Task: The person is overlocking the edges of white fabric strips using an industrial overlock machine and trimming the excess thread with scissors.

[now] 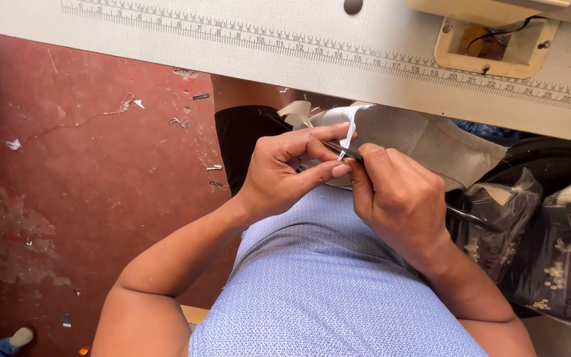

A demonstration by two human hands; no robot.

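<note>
My left hand (285, 172) pinches a narrow white strip of fabric (348, 134) that belongs to a grey piece of cloth (431, 142) lying in my lap. My right hand (398, 195) grips a thin dark tool (350, 153), like tweezers or a seam ripper, with its tip at the white strip between my fingertips. The tool's far end (474, 219) sticks out past my right wrist. Both hands touch over the cloth, just below the table's near edge.
A white sewing table (232, 46) with a printed ruler strip spans the top, with a cut-out (497, 46) at the right. Dark plastic bags (556, 244) sit at my right. The red floor (67, 185) at my left carries thread scraps.
</note>
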